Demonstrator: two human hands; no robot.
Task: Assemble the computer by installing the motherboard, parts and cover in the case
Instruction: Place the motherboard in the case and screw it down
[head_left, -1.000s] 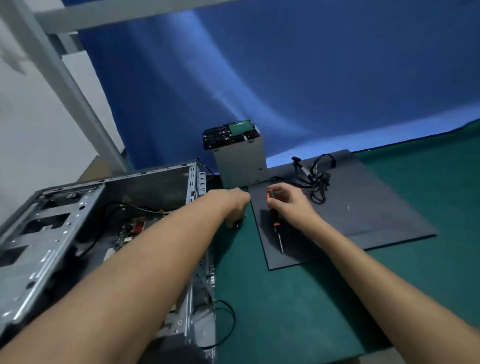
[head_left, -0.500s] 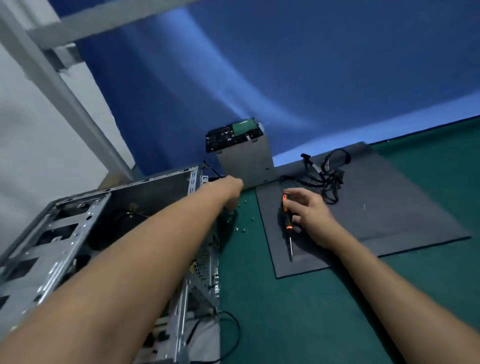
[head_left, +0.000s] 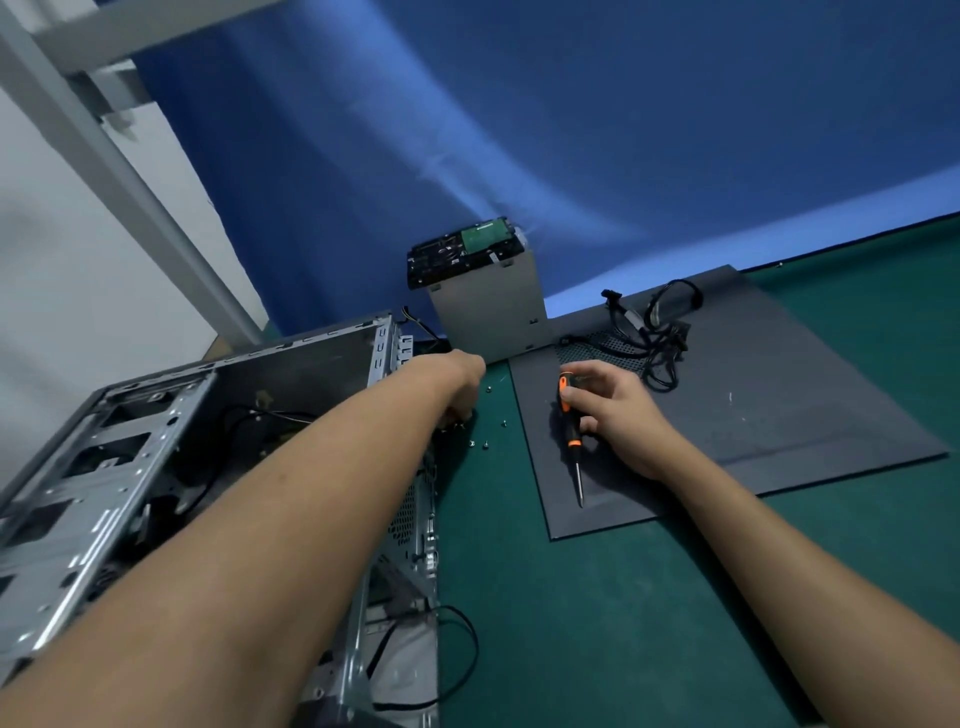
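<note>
The right hand (head_left: 621, 415) grips the screwdriver (head_left: 570, 423) handle; the left hand (head_left: 457, 382) has its fingers hidden, so its grip cannot be told. The open case (head_left: 208, 441) lies at the left of the bench (head_left: 571, 623), the grey cover (head_left: 805, 415) beside it under the screwdriver, loose screws (head_left: 485, 445) between

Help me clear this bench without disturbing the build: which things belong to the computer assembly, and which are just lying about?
Job: case, screwdriver in the right hand, loose screws by the left hand, drive cage, cables, grey cover panel.
Only surroundings: blue backdrop, grey post, green table mat.
</note>
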